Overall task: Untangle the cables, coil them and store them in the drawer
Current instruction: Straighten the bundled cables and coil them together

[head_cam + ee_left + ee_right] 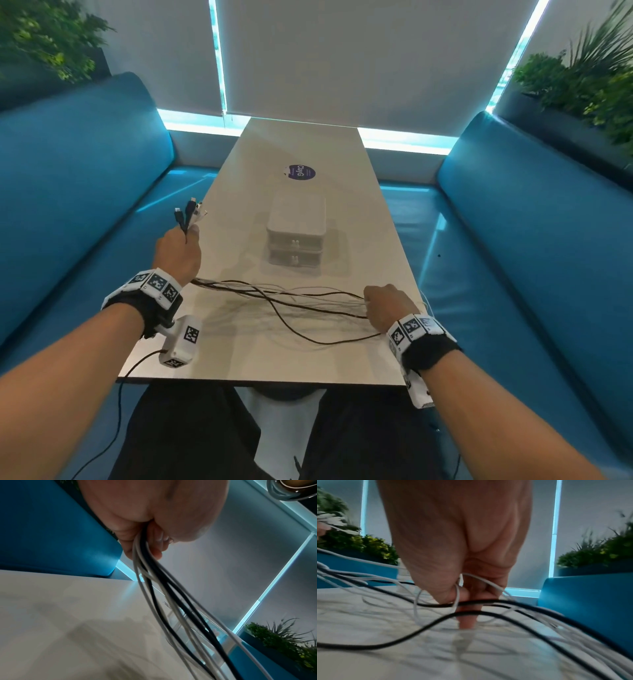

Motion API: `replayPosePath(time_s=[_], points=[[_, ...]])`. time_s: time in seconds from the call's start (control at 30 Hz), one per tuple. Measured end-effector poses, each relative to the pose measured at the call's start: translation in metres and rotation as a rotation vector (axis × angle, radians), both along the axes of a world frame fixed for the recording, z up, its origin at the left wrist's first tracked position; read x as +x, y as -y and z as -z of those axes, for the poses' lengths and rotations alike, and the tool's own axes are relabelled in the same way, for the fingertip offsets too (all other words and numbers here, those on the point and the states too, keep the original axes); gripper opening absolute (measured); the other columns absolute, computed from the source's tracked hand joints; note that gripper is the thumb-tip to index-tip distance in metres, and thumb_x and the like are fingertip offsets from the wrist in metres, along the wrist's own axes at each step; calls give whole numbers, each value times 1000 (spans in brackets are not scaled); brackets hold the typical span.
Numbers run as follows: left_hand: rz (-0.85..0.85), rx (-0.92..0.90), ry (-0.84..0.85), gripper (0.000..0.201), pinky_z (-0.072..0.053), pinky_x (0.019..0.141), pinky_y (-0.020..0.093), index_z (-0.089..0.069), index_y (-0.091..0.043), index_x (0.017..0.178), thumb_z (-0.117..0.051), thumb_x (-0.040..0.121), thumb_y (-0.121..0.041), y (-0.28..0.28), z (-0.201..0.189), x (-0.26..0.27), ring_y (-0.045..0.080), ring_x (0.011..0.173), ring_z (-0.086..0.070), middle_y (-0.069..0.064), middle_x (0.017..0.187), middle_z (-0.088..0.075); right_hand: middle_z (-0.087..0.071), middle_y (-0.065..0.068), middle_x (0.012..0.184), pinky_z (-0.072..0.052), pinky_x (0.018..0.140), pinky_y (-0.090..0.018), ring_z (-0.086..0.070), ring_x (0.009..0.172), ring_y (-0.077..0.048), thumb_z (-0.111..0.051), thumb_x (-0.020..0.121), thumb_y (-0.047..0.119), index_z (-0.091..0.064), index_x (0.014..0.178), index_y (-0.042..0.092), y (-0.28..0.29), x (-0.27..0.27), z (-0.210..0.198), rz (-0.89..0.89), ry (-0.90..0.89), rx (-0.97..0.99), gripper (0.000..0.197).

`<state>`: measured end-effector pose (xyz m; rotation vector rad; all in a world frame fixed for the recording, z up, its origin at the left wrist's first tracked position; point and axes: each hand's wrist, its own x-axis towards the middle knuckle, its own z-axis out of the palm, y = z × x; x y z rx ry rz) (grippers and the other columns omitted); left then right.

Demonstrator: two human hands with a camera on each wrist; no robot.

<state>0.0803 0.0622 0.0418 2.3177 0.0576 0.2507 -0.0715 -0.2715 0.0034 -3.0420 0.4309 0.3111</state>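
The drawers (pixel 295 236) stand on the middle of the tabletop (pixel 359 240), with a sticker (pixel 300 172) behind them. The cables (pixel 291 301) lie across the near part of the tabletop, from the left hand (pixel 178 253) to the right hand (pixel 388 305). Sofas (pixel 78 192) stand at both sides, with plants (pixel 582 82) behind them.

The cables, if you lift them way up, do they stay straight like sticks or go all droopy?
Probably droopy: the cables sag in loose curves between the left hand and the right hand. They look thin, so likely light. Black and white strands cross each other, so lifting one would probably drag the others along.
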Motion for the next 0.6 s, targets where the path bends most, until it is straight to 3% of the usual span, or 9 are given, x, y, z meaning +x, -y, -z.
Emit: replayPosePath(time_s=[0.13,0.2,0.27,0.33,0.47,0.6], points=[[-31,22,10,46,-40,80,44,-60,12,102,-38,107,-28,-8,-4,2,49,101,-56,34,105,-63,-58,-10,109,-51,82,-37,-61,96,-31,-47,90,9,-57,107,19,19,-10,-1,82,8,50,22],[-39,28,-6,46,-40,81,45,-60,12,103,-38,106,-28,-11,-1,1,50,102,-55,35,107,-63,-58,-7,102,-52,79,-38,-61,90,-28,-59,90,24,-53,99,21,25,-12,-4,120,33,106,12],[-46,38,-19,46,-42,84,47,-61,11,103,-38,106,-29,-13,4,-1,51,102,-55,35,107,-63,-58,-4,96,-53,78,-39,-60,86,-26,-68,85,43,-49,88,24,27,-11,-2,148,28,149,27],[-54,32,-37,45,-43,83,47,-61,10,102,-38,106,-29,-13,9,-3,50,100,-56,34,105,-63,-60,-2,93,-53,81,-41,-60,86,-24,-69,84,48,-48,79,27,29,-10,0,165,53,192,30],[-55,15,-38,45,-43,86,48,-60,11,103,-38,106,-28,-15,8,-5,51,102,-55,35,106,-63,-64,-1,94,-48,70,-30,-61,85,-20,-72,83,38,-57,86,23,40,-7,0,196,70,299,22],[-66,20,-26,46,-42,90,50,-60,13,106,-39,106,-28,-16,1,-2,53,106,-54,37,110,-61,-60,-7,97,-49,68,-30,-62,85,-26,-79,75,34,-49,99,19,43,-10,3,224,42,243,41]])
